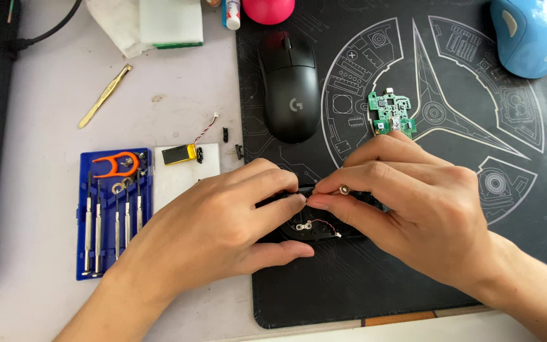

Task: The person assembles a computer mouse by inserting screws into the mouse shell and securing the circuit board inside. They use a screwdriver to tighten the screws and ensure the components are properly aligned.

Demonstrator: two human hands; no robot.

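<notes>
Both hands are hovering closest to the lens, meeting over an opened black mouse base [314, 228] that is lying on the dark printed desk mat [413, 278]. Left hand [223, 221] is clamping the shell's near-left edge, while the right hand [413, 209] is pinching a tiny round brass-coloured part [344, 189] between thumb and forefinger — fingertips nearly touching the other hand's. Probably best to be keeping the shell pinned flat and moving slowly, since a thin red-and-white wire [321, 223] is sitting right underneath (easy to snag). A green circuit board [390, 114] is resting just beyond. Off the mat, a blue rectangular screwdriver case [114, 215] is lying open, and a white tube with a blue label [232, 12] is standing at the top edge.
</notes>
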